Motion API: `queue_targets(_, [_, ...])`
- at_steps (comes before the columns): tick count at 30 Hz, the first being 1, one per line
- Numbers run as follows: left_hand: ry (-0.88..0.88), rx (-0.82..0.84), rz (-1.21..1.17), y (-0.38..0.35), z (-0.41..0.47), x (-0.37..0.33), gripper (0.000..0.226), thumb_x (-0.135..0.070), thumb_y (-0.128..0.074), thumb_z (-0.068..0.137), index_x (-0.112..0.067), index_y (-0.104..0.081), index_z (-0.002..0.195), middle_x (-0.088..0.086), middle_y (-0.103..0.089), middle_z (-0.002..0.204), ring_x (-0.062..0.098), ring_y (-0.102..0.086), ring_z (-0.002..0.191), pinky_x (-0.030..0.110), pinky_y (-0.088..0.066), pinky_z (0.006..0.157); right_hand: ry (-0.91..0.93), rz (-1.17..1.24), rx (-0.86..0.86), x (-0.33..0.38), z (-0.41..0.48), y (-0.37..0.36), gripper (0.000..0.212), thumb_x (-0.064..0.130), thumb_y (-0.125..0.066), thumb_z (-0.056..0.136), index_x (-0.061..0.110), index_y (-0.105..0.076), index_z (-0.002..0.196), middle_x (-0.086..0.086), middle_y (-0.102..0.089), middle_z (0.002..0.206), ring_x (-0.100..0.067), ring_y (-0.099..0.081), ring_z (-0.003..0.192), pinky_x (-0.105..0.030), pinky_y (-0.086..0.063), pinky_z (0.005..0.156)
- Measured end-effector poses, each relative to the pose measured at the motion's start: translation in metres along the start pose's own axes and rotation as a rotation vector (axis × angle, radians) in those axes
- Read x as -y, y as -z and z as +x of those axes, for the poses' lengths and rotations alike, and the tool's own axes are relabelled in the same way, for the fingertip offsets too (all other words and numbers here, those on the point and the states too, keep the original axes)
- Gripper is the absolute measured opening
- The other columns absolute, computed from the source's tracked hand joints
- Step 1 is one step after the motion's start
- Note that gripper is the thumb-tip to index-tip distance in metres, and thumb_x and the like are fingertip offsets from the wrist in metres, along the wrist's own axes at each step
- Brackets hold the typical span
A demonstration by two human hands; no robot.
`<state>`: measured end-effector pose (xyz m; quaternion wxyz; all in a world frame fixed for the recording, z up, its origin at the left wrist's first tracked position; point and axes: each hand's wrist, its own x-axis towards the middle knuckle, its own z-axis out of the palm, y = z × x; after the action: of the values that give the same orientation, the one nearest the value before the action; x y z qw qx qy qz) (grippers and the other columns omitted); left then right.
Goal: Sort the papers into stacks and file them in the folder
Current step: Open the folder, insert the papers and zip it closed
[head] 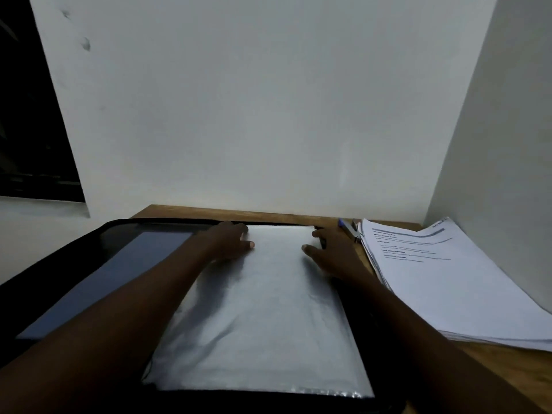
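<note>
Head view: the open black folder [74,264] lies on the wooden counter [298,216], its clear plastic sleeve [263,318] uppermost. The left hand [231,240] rests on the sleeve's far left corner, fingers loosely spread. The right hand [328,249] sits at the far right corner, thumb on top; I cannot tell whether it grips. The stack of papers [448,279] lies just right of the folder.

A wooden desk [298,216] meets dim white walls [239,100]; dark window [27,115] left.
</note>
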<state>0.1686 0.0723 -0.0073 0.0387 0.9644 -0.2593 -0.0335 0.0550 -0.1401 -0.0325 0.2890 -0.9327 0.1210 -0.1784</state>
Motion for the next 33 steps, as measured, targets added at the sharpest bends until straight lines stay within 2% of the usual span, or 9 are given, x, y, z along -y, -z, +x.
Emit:
queue_targets(2, [-0.021,0.071,0.056,0.013,0.001,-0.012,0.052,-0.04,-0.051,0.1,-0.017,-0.042,0.146,0.012,-0.047,0.147,0.029,-0.046,0.131,0.035,-0.04,0.105,0.042,-0.039,-0.007,0.0,-0.003,-0.002,0.047,0.032,-0.066,0.089,0.011,-0.057,0.13,-0.004,-0.055,0.136,-0.019,-0.051,0.122,-0.02,-0.032,0.089])
queue_targets(6, [-0.049,0.095,0.117,0.037,-0.006,-0.048,0.053,-0.04,-0.051,0.1,-0.017,-0.043,0.147,0.007,-0.048,0.147,0.025,-0.042,0.135,0.033,-0.037,0.107,0.106,-0.119,-0.023,0.003,-0.009,-0.007,0.038,0.03,-0.062,0.09,0.011,-0.063,0.123,-0.007,-0.06,0.128,-0.021,-0.052,0.121,-0.027,-0.037,0.099])
queue_targets(12, [-0.119,-0.173,-0.183,-0.003,0.001,-0.096,0.047,-0.046,-0.059,0.094,-0.025,-0.051,0.136,0.005,-0.05,0.143,0.023,-0.044,0.133,0.039,-0.041,0.105,0.039,0.11,-0.058,0.005,-0.013,0.023,0.034,0.023,-0.065,0.088,0.012,-0.065,0.12,-0.002,-0.064,0.112,-0.014,-0.057,0.105,-0.017,-0.033,0.077])
queue_targets(16, [-0.068,-0.309,-0.147,-0.029,-0.003,-0.11,0.033,-0.05,-0.055,0.094,-0.029,-0.059,0.12,0.002,-0.053,0.132,0.023,-0.048,0.126,0.041,-0.041,0.102,-0.053,0.282,-0.156,-0.006,-0.014,0.081,0.032,0.023,-0.067,0.085,0.018,-0.068,0.117,-0.002,-0.065,0.117,-0.014,-0.059,0.107,-0.024,-0.044,0.086])
queue_targets(20, [-0.044,-0.257,-0.237,-0.013,0.007,-0.115,0.031,-0.043,-0.066,0.09,-0.026,-0.062,0.115,0.004,-0.06,0.125,0.023,-0.054,0.119,0.043,-0.046,0.1,-0.092,0.23,-0.226,-0.042,-0.016,0.128,0.031,0.027,-0.069,0.086,0.019,-0.067,0.116,-0.002,-0.066,0.117,-0.012,-0.057,0.105,-0.03,-0.045,0.094])
queue_targets(25, [-0.129,-0.375,-0.615,-0.009,0.01,-0.158,0.027,-0.023,-0.071,0.086,-0.012,-0.069,0.111,0.008,-0.068,0.114,0.021,-0.063,0.103,0.027,-0.048,0.084,-0.147,-0.08,-0.294,-0.098,-0.025,0.138,0.034,0.029,-0.063,0.09,0.018,-0.061,0.122,-0.006,-0.063,0.125,-0.022,-0.056,0.115,-0.028,-0.041,0.092])
queue_targets(28, [-0.109,-0.363,-0.891,-0.015,0.013,-0.191,0.018,-0.013,-0.069,0.085,-0.013,-0.07,0.103,0.011,-0.07,0.105,0.027,-0.067,0.097,0.032,-0.054,0.085,-0.167,-0.29,-0.165,-0.118,-0.034,0.127,0.045,0.04,-0.052,0.097,0.018,-0.049,0.137,-0.005,-0.053,0.14,-0.023,-0.045,0.131,-0.034,-0.036,0.104])
queue_targets(30, [-0.128,-0.356,-0.907,-0.023,0.021,-0.211,0.017,-0.013,-0.07,0.085,-0.012,-0.071,0.101,0.011,-0.072,0.101,0.028,-0.068,0.097,0.035,-0.055,0.087,-0.16,-0.333,-0.118,-0.125,-0.035,0.126,0.049,0.041,-0.05,0.097,0.018,-0.044,0.141,-0.003,-0.048,0.145,-0.022,-0.04,0.135,-0.033,-0.033,0.107])
queue_targets(33, [-0.152,-0.407,-0.788,-0.025,0.038,-0.231,0.021,-0.01,-0.07,0.086,-0.008,-0.072,0.107,0.009,-0.072,0.105,0.022,-0.066,0.101,0.021,-0.043,0.08,-0.137,-0.275,-0.166,-0.128,-0.031,0.129,0.048,0.036,-0.056,0.095,0.018,-0.045,0.139,-0.002,-0.047,0.144,-0.021,-0.04,0.134,-0.031,-0.034,0.104])
